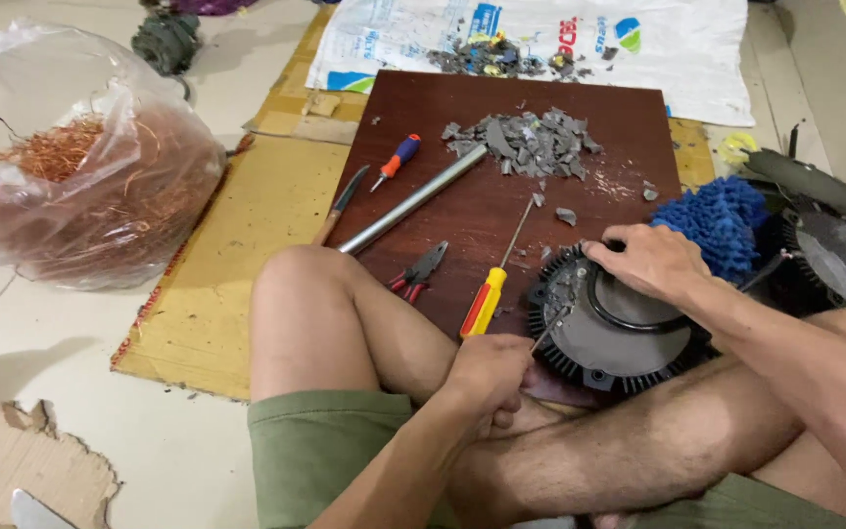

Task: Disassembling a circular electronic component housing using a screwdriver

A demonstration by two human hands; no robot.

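I sit cross-legged with a round black finned motor part [611, 338] resting on my leg and the edge of a dark brown wooden board [580, 108]. My right hand [646, 261] rests on its upper rim and holds it steady. My left hand [487, 370] is closed around a thin metal tool [548, 329] whose tip touches the left side of the part. A yellow and red screwdriver [487, 299] lies on the board just left of the part, and red-handled pliers [420, 271] lie beside my knee.
A pile of grey broken pieces [526, 142], a metal rod [413, 199], a small orange and blue screwdriver [396, 161] and a dark-handled tool [343, 201] lie on the board. A plastic bag of copper wire [80, 176] stands left. A blue fluffy cloth [722, 220] and more dark fan parts [829, 245] lie right.
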